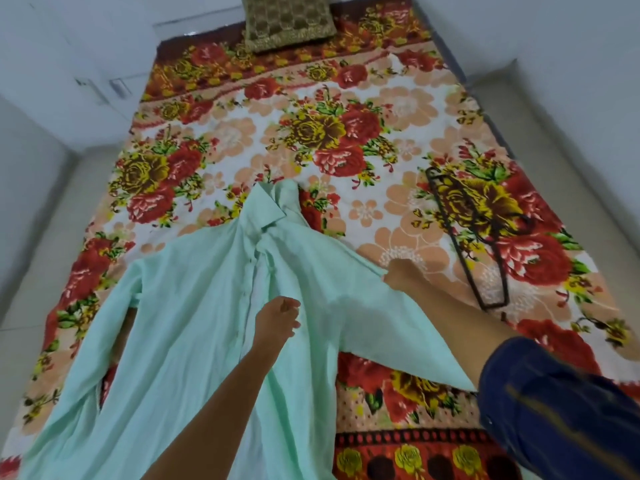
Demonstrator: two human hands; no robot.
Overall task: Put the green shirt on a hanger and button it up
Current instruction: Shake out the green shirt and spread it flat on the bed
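Note:
A pale green shirt (194,306) lies spread on the flowered bed, collar pointing away from me, its front partly unbuttoned. My left hand (277,320) rests on the shirt's front next to the button placket, fingers curled on the cloth. My right hand (403,273) grips the edge of the shirt's right side and holds it out over the bedspread. A dark hanger (464,237) lies flat on the bed to the right of the shirt, apart from both hands.
The bed is covered by a red, orange and white flowered bedspread (346,133). An olive patterned cushion (287,24) sits at the far end. Pale walls and floor (34,202) surround the bed. My right sleeve (554,410) is dark blue.

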